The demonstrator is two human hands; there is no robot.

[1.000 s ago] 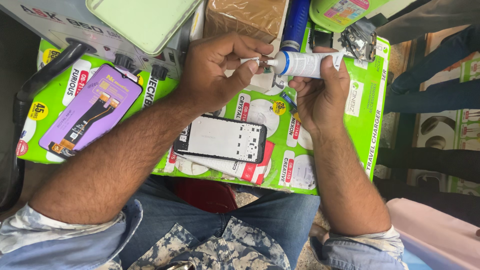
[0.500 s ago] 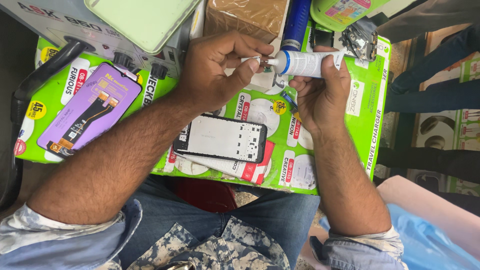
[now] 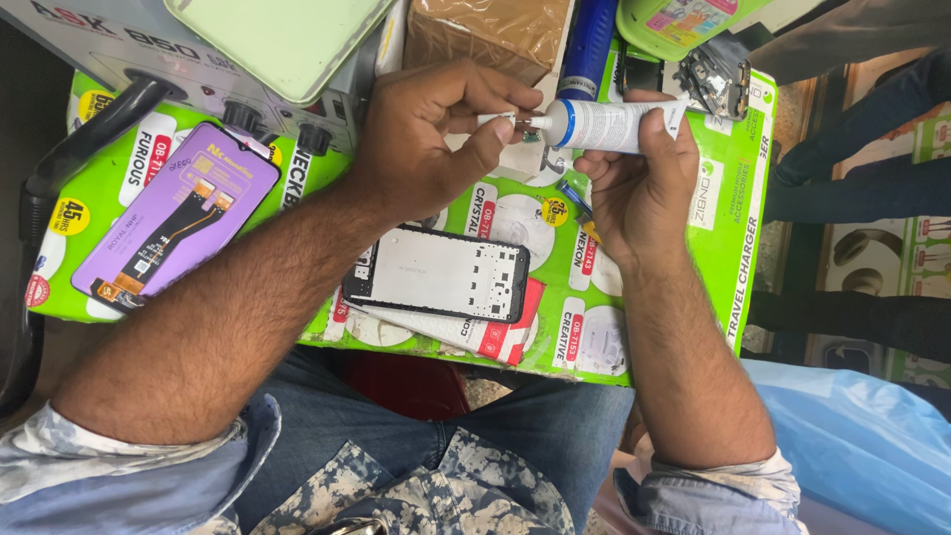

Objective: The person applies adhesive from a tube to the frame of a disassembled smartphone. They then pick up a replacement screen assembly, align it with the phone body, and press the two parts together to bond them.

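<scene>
Head view: right hand grips glue tube; left fingers pinch its nozzle.

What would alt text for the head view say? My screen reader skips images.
Seen from above, the right hand holds a white glue tube while the left hand pinches its thin nozzle tip. Below them, on a green printed sheet over the person's lap, lies a phone frame; a purple screen package sits at left.
</scene>
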